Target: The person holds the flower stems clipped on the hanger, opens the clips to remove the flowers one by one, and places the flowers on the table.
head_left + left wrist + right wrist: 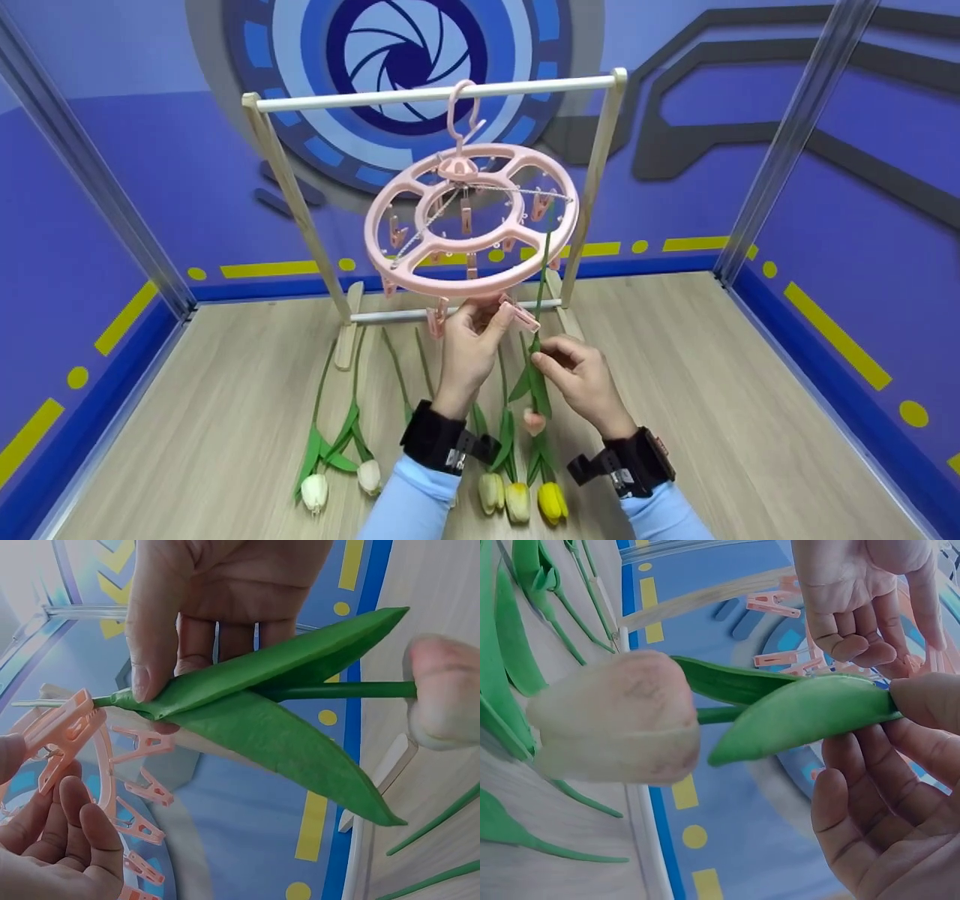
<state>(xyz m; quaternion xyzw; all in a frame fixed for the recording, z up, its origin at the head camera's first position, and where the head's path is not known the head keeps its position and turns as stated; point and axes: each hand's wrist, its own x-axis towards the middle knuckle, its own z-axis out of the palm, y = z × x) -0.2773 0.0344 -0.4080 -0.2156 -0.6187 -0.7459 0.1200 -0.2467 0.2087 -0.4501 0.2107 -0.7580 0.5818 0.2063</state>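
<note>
In the head view, my left hand point(471, 356) pinches a pink clothespin point(520, 314) at the near rim of a round pink clip hanger point(450, 287). My right hand point(589, 381) pinches an artificial tulip point(538, 384) by its stem just where the leaves begin. Its pale pink bloom point(619, 720) hangs down, and the stem runs up past the hanger's right side. Seen from the left wrist, the tip of the clothespin point(71, 731) lies right at the stem, beside the green leaves point(262, 682).
The hanger's hook point(463, 112) hangs on the white bar point(360, 99) of a wooden stand point(596, 180). More clothespins point(436, 319) dangle around the ring. On the table lie several tulips, among them a white one point(314, 493) and a yellow one point(553, 502).
</note>
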